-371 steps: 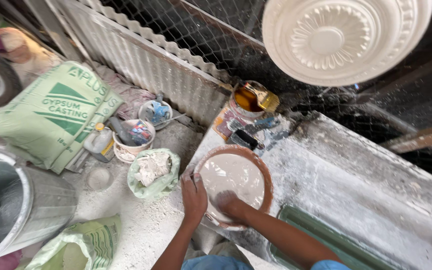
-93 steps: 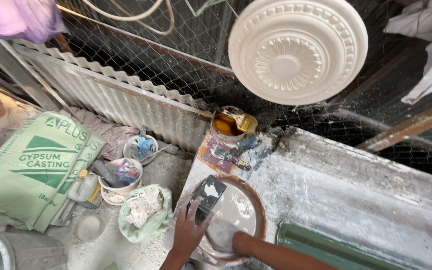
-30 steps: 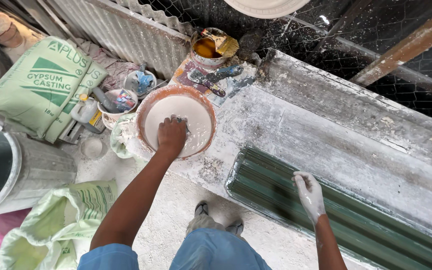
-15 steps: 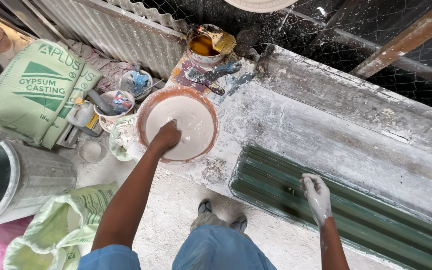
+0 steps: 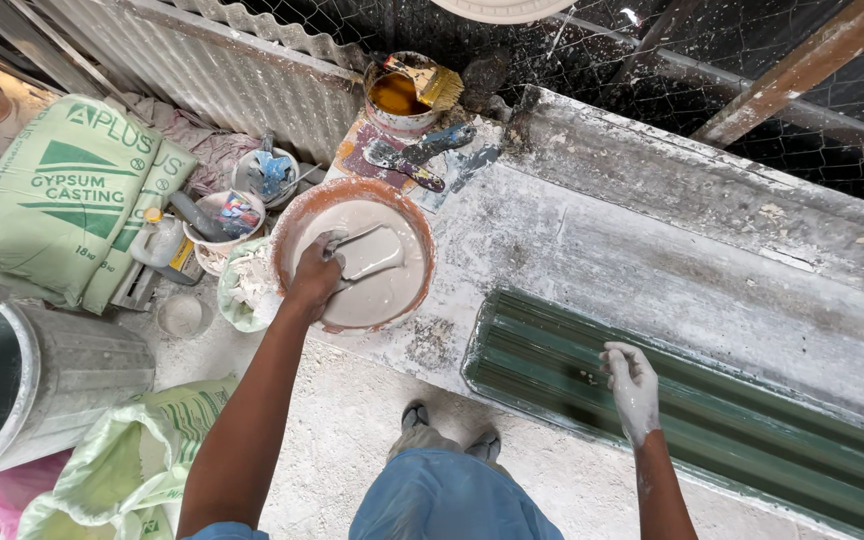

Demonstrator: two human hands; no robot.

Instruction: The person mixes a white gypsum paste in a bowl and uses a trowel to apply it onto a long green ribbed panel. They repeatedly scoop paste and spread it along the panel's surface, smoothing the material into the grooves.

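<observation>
My left hand (image 5: pixel 314 278) grips a plaster-coated scoop (image 5: pixel 364 254) and lifts it out of the wet white plaster in a round orange-brown bowl (image 5: pixel 414 228) at the left end of the workbench. My right hand (image 5: pixel 633 388), white with plaster, rests with its fingers apart on a long green ribbed mould (image 5: pixel 712 425) that lies along the bench's near edge. It holds nothing.
Behind the bowl stand a tin of yellow liquid with a brush (image 5: pixel 404 92) and a trowel (image 5: pixel 414 160). Left of the bench are green plaster sacks (image 5: pixel 62 195), small tubs (image 5: pixel 224 218), a metal drum (image 5: pixel 27 375) and a green bag (image 5: pixel 137 465). Wire mesh backs the bench (image 5: pixel 642 240).
My left hand has closed on the scoop in the bowl and raised it with plaster on it. My right hand has stayed on the green mould.
</observation>
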